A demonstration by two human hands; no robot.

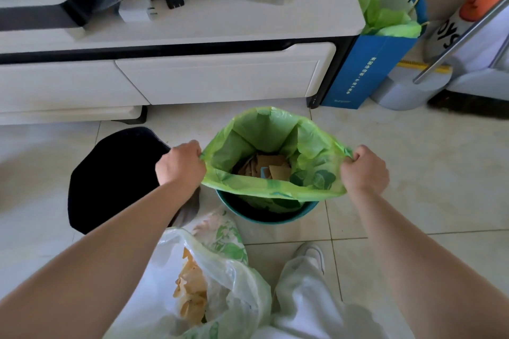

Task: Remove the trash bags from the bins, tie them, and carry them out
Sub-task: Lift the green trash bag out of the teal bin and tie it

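Green trash bag [264, 129]: mouth stretched wide and raised partly out of the teal bin [264, 218]. Its lower part hangs inside the bin, so it is not yet clear. Contents are brown cardboard scraps [275, 169] low in the bag, with a bit of something blue among them.

Left hand [180, 164]: fist closed on the bag's rim, above the bin's left side.
Right hand [363, 169]: fist closed on a bunched piece of rim, above the bin's right side.

Around the bin:
- Near side: a pale translucent bag [234, 292] holding brown scraps, mouth loose and untied.
- Left: a black rounded object [115, 179] on the tiled floor [413, 173]. Possibly another bin, cannot tell.
- Far side: a white cabinet [220, 80] with drawers.
- Far right: a blue paper bag [366, 71] lined with green plastic.
- Near right: a white shoe [312, 254].

Step in hand, as judged: removal of this bag. It is half lifted, with tying and carrying out not begun.

Next move calls for a straight upward pull until the bag's bottom clears the bin's rim. The two gripped sections then come together over the middle to cross and knot.

Cautions: the film looks thin, so cardboard corners may poke through under load. The bin looks light and may rise with the bag. The mouth is wide, so the rim needs gathering before a knot will hold.
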